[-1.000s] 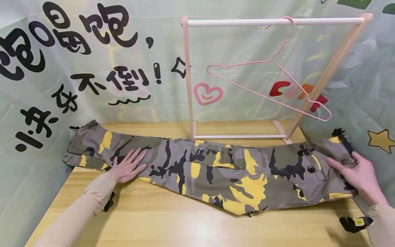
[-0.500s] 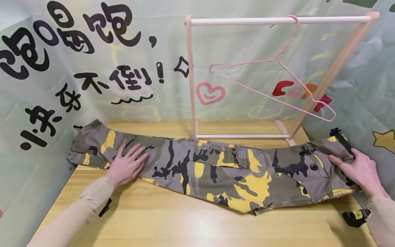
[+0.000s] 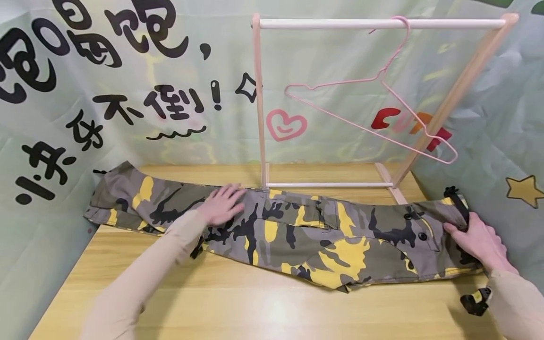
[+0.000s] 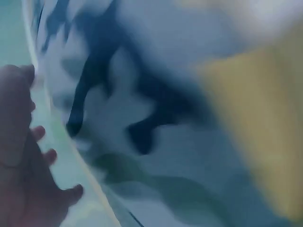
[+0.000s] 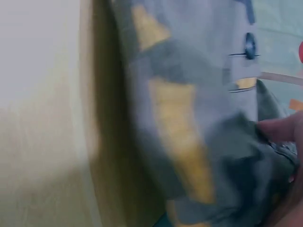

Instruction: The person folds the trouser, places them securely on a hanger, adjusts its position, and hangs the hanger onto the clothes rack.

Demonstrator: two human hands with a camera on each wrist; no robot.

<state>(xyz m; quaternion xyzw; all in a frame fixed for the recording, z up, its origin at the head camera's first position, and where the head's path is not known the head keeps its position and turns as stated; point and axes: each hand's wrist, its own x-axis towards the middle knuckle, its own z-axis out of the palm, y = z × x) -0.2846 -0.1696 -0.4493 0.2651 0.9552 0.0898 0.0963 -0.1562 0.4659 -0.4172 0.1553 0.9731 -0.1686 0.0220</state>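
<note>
A pair of camouflage trousers, grey, olive, black and yellow, lies folded lengthwise across the table, legs to the left and waist to the right. My left hand is over the upper leg, left of the cargo pocket, fingers spread; the left wrist view is blurred, showing the hand beside the cloth. At the waist end my right hand grips the waistband, thumb on top and fingers hidden beneath. The right wrist view shows the thumb pressing the cloth near a dark button.
Behind the trousers stands a small rack with a white top rail and pinkish wooden posts. A pink wire hanger hangs from it. Printed fabric walls enclose the wooden table at the back and sides.
My left hand has moved right along the trouser leg, from near the lower leg toward the cargo pocket. My right hand keeps its hold on the waistband, and the waist end has shifted slightly.
</note>
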